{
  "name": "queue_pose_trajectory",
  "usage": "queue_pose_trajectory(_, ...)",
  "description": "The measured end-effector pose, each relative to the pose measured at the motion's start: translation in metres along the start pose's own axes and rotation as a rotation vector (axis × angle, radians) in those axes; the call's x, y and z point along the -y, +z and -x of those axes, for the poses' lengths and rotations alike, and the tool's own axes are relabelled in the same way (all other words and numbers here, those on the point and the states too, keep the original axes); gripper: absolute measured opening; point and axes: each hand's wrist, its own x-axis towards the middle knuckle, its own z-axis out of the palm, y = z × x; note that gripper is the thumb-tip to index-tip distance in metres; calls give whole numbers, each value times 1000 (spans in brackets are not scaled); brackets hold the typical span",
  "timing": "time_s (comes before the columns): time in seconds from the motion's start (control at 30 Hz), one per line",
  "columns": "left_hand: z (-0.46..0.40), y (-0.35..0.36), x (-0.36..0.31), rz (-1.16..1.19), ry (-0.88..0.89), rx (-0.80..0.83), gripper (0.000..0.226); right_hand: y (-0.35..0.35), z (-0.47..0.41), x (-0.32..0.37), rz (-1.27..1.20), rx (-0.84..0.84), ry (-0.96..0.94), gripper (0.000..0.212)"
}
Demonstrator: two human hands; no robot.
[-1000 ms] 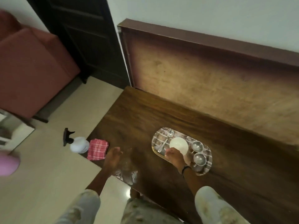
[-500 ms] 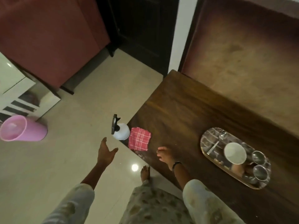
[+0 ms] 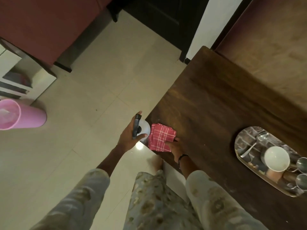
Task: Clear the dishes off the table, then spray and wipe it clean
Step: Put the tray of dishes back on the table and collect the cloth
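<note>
At the left end of the dark wooden table (image 3: 216,103) stands a white spray bottle (image 3: 144,128) with a black trigger head. My left hand (image 3: 128,135) is wrapped around it. Right beside it lies a folded red checked cloth (image 3: 161,136), and my right hand (image 3: 174,147) grips its near edge. Further right on the table rests an oval metal tray (image 3: 239,146) holding a white bowl (image 3: 276,158), steel cups (image 3: 301,163) and spoons (image 3: 262,136).
A pink bucket (image 3: 21,114) lies on the tiled floor at the left. A red sofa (image 3: 49,22) and a white shelf unit (image 3: 15,77) stand behind it. A dark door (image 3: 166,19) is at the top, and a wooden panel (image 3: 274,47) backs the table.
My right hand left the bowl on the tray and moved left onto the red cloth. My left hand reached forward and closed around the spray bottle. The view swung left.
</note>
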Motion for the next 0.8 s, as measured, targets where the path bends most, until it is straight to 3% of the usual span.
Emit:
queue_pose_trajectory(0.33, -5, 2, 4, -208, -22, -142, 68, 6, -14, -3, 3, 55, -19, 67)
queue_pose_trajectory(0.5, -2, 12, -8, -114, -163, -149, 47, -2, 7, -1, -356, 253, 73, 71)
queue_pose_trajectory(0.8, 36, 56, -78, -111, -181, -82, 63, -88, 62, -52, -693, 195, -47, 42)
